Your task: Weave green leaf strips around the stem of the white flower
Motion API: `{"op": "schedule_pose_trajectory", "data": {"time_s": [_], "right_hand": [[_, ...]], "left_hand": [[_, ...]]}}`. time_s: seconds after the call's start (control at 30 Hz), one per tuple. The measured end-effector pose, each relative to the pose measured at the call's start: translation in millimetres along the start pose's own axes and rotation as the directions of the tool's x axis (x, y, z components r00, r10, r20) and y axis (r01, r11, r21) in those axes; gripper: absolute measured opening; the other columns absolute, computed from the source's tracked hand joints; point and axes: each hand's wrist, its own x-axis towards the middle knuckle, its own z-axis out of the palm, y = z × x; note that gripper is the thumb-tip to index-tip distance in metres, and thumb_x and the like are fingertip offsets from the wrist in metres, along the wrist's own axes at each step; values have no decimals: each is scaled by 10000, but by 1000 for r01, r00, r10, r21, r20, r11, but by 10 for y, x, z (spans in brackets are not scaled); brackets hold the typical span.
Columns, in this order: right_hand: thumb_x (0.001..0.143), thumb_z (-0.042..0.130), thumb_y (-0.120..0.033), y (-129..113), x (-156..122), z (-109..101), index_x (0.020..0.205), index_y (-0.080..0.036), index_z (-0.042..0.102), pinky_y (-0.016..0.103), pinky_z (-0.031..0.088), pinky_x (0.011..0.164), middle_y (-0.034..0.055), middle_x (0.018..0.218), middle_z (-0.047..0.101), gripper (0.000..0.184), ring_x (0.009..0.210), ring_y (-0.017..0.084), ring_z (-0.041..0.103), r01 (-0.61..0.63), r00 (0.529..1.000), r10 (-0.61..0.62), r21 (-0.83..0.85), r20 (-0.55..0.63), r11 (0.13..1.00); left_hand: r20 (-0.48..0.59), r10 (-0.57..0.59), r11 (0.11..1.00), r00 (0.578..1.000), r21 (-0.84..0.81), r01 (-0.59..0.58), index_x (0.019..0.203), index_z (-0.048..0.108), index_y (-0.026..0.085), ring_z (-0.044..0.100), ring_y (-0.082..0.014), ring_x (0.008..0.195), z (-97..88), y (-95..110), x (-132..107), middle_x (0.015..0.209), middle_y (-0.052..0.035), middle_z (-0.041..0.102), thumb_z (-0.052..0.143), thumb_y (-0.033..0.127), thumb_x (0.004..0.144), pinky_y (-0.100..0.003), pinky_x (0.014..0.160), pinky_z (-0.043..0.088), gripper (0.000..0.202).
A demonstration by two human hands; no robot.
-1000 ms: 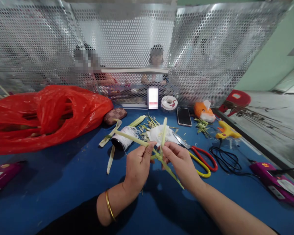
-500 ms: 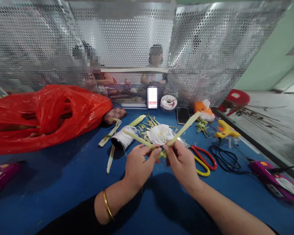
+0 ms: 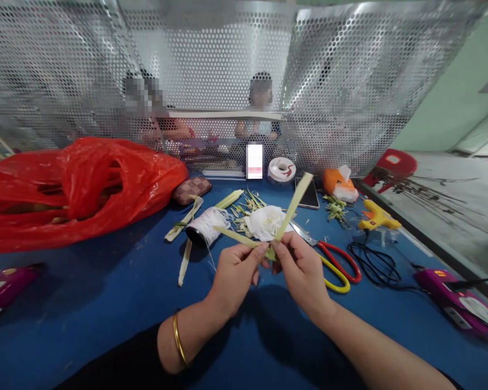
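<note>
Both hands meet over the blue table, pinching one pale green leaf strip (image 3: 293, 209) that is bent in the middle. My left hand (image 3: 236, 276) is closed on the strip's left part, and a narrow end sticks out up and to the left. My right hand (image 3: 305, 271) is closed on the other part, whose broad end points up and right. The fold between the fingertips is partly hidden. Just beyond the hands lies a white tissue (image 3: 264, 223) with leaf scraps on it. Scissors (image 3: 338, 262) with red and yellow handles lie beside my right hand. A spool of white thread (image 3: 207, 225) is left of the strip.
A red plastic bag (image 3: 81, 189) covers the left side, near a checkered pouch (image 3: 193, 189). Farther back are a ribbon roll (image 3: 282, 170), a phone (image 3: 308, 194) and a tissue pack (image 3: 340, 184). A yellow glue gun (image 3: 377, 215) and a corded purple power strip (image 3: 459, 300) lie right.
The strip's broad right end has swung up to a steeper angle and moved left. Both hands stay together at nearly the same place, still pinching the strip.
</note>
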Motion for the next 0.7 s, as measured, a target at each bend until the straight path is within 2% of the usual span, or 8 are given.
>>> {"op": "schedule_pose_trajectory", "data": {"time_s": [0.1,0.17,0.27,0.4,0.57,0.7], "right_hand": [[932,480,-333,-1,-22,21,822,-224,520,242,377,490,-50,593,499,161,493,120,451,40,998,-44,-74,-51,996],[925,484,-313,-21,-29,30,805,-221,518,242,372,511,-47,607,486,155,521,120,436,84,990,-99,-142,-105,986],[921,474,-291,-65,-21,36,765,-217,503,237,365,508,-50,592,470,174,517,115,419,104,973,-144,-212,-182,972],[921,469,-290,-84,-5,35,746,-211,504,238,381,517,-46,592,472,195,521,115,438,102,952,-169,-257,-256,961],[925,488,-338,-37,-13,31,741,-213,496,231,353,449,-68,535,435,222,443,101,404,52,948,-105,-181,-299,982],[925,495,-392,-58,9,4,721,-219,478,214,322,369,-86,463,427,269,354,89,398,-6,972,-10,-67,-234,998]], "left_hand": [[-47,115,990,992,82,-111,490,581,154,396,-66,447,11,4,-16,479,27,487,626,392,821,-205,462,307,409],[-62,160,980,985,129,-151,494,607,153,427,-74,480,22,6,-28,469,29,469,625,370,828,-204,500,335,399],[-78,141,983,987,131,-130,593,694,143,391,-69,447,37,-7,-42,433,46,417,618,383,834,-205,474,316,348],[-61,108,994,992,38,-105,853,758,133,332,-57,405,61,-45,-62,427,71,384,615,404,833,-192,409,249,307],[-62,99,995,993,-24,-101,940,754,122,257,-47,373,77,-60,-82,412,93,310,613,424,828,-184,370,185,352],[-89,169,985,981,59,-165,916,764,138,298,-53,372,38,-56,-47,414,77,359,614,402,832,-187,363,199,315]]}}
